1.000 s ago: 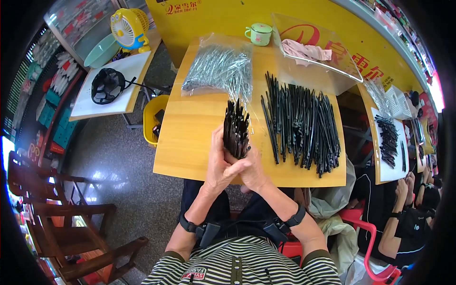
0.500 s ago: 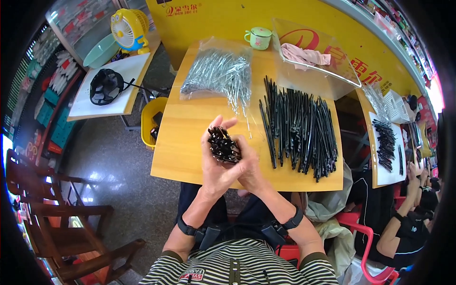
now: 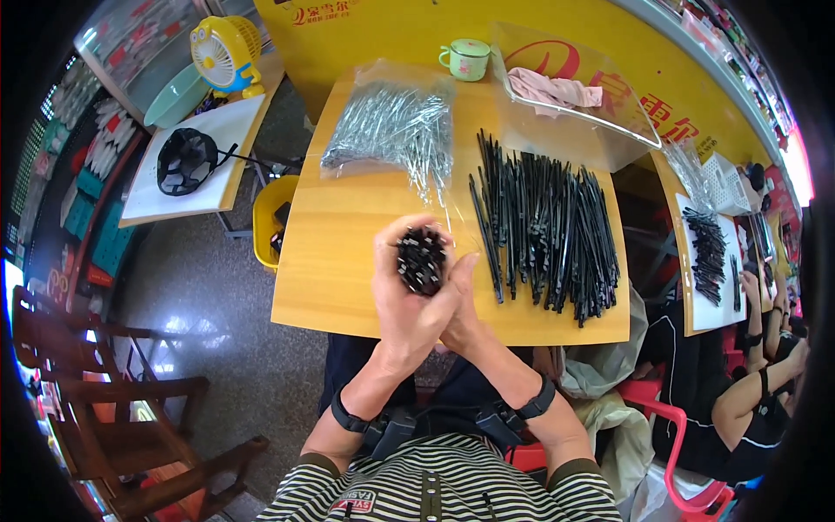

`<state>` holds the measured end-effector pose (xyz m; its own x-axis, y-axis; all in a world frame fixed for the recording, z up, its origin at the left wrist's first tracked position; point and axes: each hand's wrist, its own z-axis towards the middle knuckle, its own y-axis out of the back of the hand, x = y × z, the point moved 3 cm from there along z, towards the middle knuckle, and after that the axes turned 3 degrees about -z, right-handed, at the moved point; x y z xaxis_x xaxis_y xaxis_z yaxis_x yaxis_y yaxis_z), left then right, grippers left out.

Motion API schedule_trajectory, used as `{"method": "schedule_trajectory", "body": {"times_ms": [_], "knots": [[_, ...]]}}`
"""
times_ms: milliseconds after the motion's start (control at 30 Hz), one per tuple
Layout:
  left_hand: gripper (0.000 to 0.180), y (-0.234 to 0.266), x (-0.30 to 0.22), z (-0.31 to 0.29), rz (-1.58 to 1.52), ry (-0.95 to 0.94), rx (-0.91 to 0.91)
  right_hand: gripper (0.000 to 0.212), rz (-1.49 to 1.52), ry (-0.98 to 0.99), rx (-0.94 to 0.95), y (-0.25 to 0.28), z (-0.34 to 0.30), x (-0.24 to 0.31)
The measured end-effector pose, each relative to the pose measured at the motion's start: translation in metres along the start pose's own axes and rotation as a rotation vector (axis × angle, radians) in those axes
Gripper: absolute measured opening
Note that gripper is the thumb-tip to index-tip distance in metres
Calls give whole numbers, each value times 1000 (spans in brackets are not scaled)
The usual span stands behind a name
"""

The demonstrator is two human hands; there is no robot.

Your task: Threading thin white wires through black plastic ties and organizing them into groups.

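Note:
Ends up, a tight bundle of thin black sticks (image 3: 422, 261) stands above the near part of the table, pale tips showing among the dark ends. My left hand (image 3: 398, 304) is wrapped round it. Pressed against the bundle's right side is my right hand (image 3: 461, 300), fingers curled and thumb up; both hands grip it. The lower part of the bundle is hidden by my palms. To the right lies a wide pile of long black sticks (image 3: 548, 235). Beyond my hands, a clear plastic bag (image 3: 387, 126) spills thin silvery wire-like pieces.
The wooden table (image 3: 322, 283) also carries a lidded green cup (image 3: 470, 61) and a clear tray with a pink cloth (image 3: 552, 90) at the back. A yellow bin (image 3: 268, 233) stands left. At right, another person's hand (image 3: 750, 285) is near a side table.
The bundle has turned more upright and its ends sit more evenly together. My left fingers have closed further round it, and my hands have shifted slightly right.

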<state>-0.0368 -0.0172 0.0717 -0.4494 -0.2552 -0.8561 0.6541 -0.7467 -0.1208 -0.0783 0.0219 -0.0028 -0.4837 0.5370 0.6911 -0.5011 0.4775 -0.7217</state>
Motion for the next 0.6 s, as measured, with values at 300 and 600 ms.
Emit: {"method": "schedule_trajectory", "body": {"times_ms": [300, 600], "knots": [[16, 2, -7, -5, -198, 204, -253, 28, -1126, 594, -23, -22, -15, 42], [34, -88, -52, -50, -427, 361, 223, 39, -1332, 664, -295, 16, -117, 138]]}}
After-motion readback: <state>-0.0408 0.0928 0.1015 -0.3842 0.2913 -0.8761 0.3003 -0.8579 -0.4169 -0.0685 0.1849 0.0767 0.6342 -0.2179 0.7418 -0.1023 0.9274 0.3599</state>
